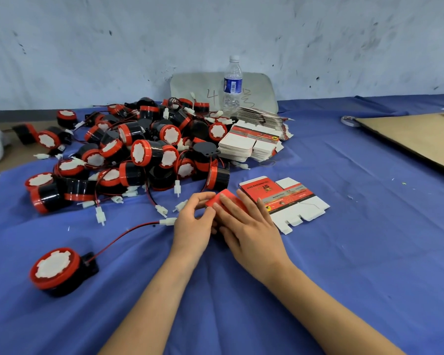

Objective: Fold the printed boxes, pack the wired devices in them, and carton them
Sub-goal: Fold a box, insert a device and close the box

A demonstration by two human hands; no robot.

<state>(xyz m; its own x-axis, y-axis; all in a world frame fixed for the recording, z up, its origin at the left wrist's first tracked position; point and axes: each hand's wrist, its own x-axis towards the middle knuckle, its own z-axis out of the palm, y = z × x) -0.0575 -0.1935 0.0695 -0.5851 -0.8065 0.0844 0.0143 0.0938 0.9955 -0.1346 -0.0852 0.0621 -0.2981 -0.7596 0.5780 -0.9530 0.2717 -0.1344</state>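
Red box [217, 199]: largely hidden beneath flat-fingered right hand [249, 226], pressing; left hand [192, 222] pinches its 9 o'clock end. Flat blank [280, 198], 3 o'clock: "ST" legible, remainder blurred.

Head view, looking forward and down, close over table [344, 252]

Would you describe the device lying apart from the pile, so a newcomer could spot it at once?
On the blue cloth, find the pile of red-and-black devices at the far left. Nearer the camera, left of the left hand, one device lies alone, white face up. Unlike the rest, it touches no other device, and its wire runs across the cloth to a plug by that hand.
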